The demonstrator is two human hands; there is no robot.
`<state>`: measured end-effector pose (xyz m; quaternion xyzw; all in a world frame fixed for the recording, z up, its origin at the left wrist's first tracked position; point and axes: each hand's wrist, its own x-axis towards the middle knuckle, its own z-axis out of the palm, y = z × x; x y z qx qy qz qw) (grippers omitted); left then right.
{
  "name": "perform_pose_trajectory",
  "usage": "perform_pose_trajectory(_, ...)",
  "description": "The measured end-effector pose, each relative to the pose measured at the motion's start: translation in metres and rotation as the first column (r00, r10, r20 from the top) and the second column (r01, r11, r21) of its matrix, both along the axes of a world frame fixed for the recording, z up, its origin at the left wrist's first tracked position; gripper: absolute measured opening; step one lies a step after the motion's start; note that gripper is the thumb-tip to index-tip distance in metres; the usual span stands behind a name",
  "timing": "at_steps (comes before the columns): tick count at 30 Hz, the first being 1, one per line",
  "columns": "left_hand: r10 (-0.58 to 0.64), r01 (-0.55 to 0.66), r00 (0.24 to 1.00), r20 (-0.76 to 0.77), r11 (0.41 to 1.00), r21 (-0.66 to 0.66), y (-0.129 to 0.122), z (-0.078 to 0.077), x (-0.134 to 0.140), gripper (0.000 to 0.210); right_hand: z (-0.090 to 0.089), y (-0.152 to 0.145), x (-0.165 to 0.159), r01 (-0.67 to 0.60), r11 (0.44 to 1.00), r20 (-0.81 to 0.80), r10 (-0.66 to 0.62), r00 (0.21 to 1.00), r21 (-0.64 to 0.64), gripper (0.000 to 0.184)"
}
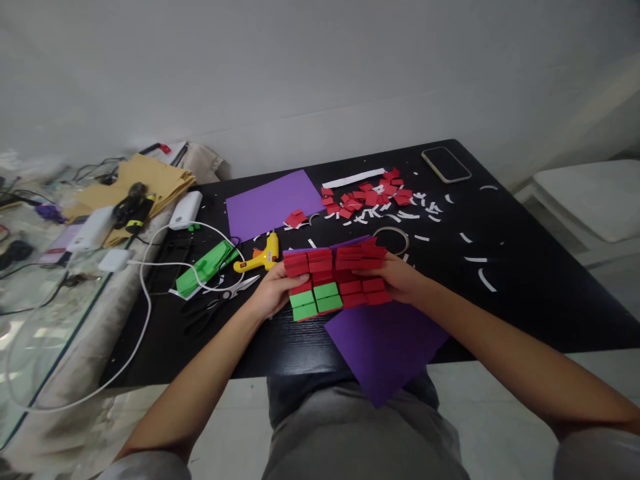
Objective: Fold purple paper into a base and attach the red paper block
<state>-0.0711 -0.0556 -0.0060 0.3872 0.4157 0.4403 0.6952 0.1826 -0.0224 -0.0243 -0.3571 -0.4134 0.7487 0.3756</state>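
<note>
Between my two hands is a papercraft piece (350, 277) made of red folded paper blocks, with a patch of green ones at its lower left. My left hand (275, 290) grips its left side, thumb on the front. Around the right end my right hand (395, 273) is closed, its fingers partly hidden behind the paper. Purple paper shows along the top edge. Below the piece, a purple sheet (385, 347) hangs over the table's front edge; whether it is attached cannot be made out.
A yellow glue gun (270, 252), scissors (220, 299) and green paper strips (207, 269) lie left on the black table (530, 287). Farther back are a purple sheet (273, 200), red paper pieces (373, 197), white scraps, a tape ring (393, 230) and a phone (447, 165). A white cable (147, 287) loops at left.
</note>
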Motion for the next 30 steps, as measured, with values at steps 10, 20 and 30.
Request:
perform_pose_trajectory(10, 0.05, -0.049, 0.998, 0.044, 0.999, -0.024, 0.003, -0.001, -0.006, 0.03, 0.008, 0.004, 0.01, -0.091, 0.994, -0.051, 0.088, 0.995, -0.058, 0.026)
perform_pose_trajectory(20, -0.031, 0.029, 0.992, 0.125, 0.999, 0.018, 0.007, 0.008, -0.01, 0.043, 0.022, 0.008, 0.021, -0.159, 0.963, -0.146, 0.129, 0.981, -0.217, 0.053)
perform_pose_trajectory(30, 0.014, 0.028, 0.986, -0.169, 0.969, 0.245, 0.008, 0.006, -0.007, 0.024, 0.023, 0.008, 0.013, -0.143, 0.983, -0.068, 0.136, 0.988, -0.116, 0.027)
